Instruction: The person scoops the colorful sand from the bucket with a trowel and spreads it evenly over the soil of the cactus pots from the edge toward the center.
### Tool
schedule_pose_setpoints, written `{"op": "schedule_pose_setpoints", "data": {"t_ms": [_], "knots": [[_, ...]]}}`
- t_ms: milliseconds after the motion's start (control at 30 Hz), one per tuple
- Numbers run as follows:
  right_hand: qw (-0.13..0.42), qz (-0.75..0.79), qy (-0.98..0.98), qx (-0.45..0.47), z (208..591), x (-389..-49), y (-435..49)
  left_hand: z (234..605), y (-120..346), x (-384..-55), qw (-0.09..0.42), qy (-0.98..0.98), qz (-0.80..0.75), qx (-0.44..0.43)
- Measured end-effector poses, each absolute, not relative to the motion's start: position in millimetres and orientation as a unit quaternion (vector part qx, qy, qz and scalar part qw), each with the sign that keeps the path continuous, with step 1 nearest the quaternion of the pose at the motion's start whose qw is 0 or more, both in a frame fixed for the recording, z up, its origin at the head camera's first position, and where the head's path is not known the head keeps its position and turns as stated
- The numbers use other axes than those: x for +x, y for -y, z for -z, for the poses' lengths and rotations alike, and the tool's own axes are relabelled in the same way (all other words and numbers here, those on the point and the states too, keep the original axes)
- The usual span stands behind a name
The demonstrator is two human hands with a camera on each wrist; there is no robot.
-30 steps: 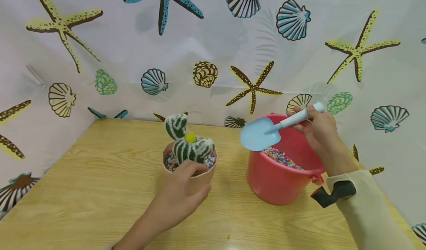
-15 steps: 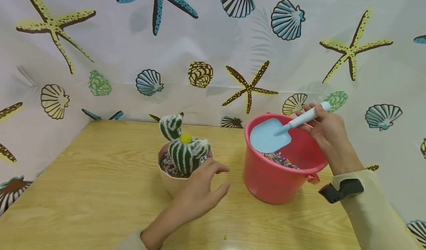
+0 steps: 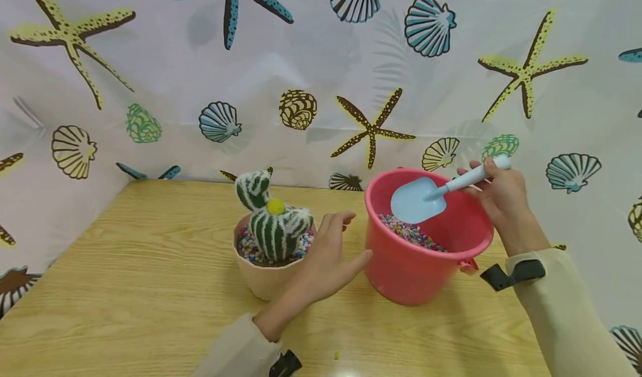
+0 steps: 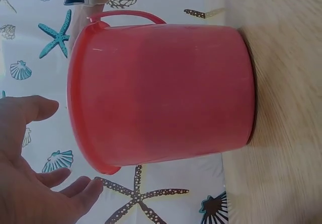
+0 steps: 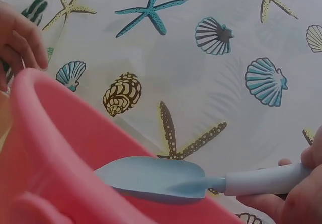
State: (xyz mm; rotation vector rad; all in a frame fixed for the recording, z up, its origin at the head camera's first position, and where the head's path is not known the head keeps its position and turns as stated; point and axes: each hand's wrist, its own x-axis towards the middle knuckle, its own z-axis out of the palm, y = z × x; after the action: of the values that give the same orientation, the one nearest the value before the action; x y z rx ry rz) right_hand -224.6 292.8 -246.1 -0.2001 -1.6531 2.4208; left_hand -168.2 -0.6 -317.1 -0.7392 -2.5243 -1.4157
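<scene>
My right hand (image 3: 504, 198) grips the white handle of a light blue toy shovel (image 3: 418, 200). The shovel's blade hangs over the mouth of a pink bucket (image 3: 401, 274), tilted down to the left; no pebbles show on it. Small colourful pebbles (image 3: 408, 233) lie in the bottom of the bucket. With fingers spread, my left hand (image 3: 326, 260) is between the flowerpot and the bucket, its thumb tip near the bucket's side in the head view. A knitted cactus (image 3: 275, 235) with a yellow pompom stands among pebbles in a pale peach flowerpot (image 3: 261, 279).
The wooden table (image 3: 125, 288) carries both containers. One tiny yellow pebble (image 3: 336, 356) lies near its front edge. Behind hangs a white cloth (image 3: 281, 159) printed with starfish and shells. The bucket's pink handle (image 4: 128, 14) hangs against its side.
My left hand has left the flowerpot's rim and moved right toward the bucket. My right hand has moved the shovel right, from over the bucket's left rim to over its opening.
</scene>
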Motion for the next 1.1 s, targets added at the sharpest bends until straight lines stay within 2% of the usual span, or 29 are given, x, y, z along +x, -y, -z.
{"op": "schedule_pose_setpoints", "data": {"t_ms": [167, 333, 733, 1100], "knots": [[0.120, -0.796, 0.589, -0.075, 251, -231, -294, 315, -11, -179, 0.054, 0.850, 0.478, -0.213], [0.151, -0.740, 0.650, -0.081, 255, -239, -290, 316, -22, -188, 0.025, 0.842, 0.493, -0.216], [0.205, -0.562, 0.799, -0.068, 261, -245, -274, 317, -37, -198, 0.025, 0.812, 0.517, -0.268], [0.194, -0.404, 0.892, -0.061, 267, -243, -265, 317, -37, -203, 0.005, 0.815, 0.513, -0.269]]}}
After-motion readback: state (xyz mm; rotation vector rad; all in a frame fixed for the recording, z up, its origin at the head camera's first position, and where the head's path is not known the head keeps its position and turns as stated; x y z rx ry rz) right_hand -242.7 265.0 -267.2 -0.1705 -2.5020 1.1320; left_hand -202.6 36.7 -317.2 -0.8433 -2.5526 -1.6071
